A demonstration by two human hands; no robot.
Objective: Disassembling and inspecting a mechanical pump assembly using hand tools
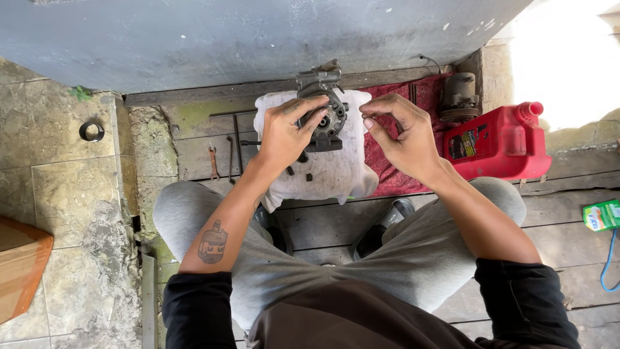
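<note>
A grey metal engine part (328, 110) with a round, bolt-holed face stands on a white cloth (329, 169) spread over the wooden floorboards. My left hand (289, 132) grips the part's left side, thumb and fingers wrapped over its rim. My right hand (402, 134) hovers just right of the part, thumb and forefinger pinched together; whether something small sits between them I cannot tell. Two small dark pieces (299, 172) lie on the cloth below the part.
A red cloth (394, 169) lies under the white one. A red plastic jug (500, 141) and a rusty cylindrical part (460, 97) stand at right. Wrenches and rods (223, 158) lie left of the cloth. A metal ring (92, 131) rests on the stone tiles.
</note>
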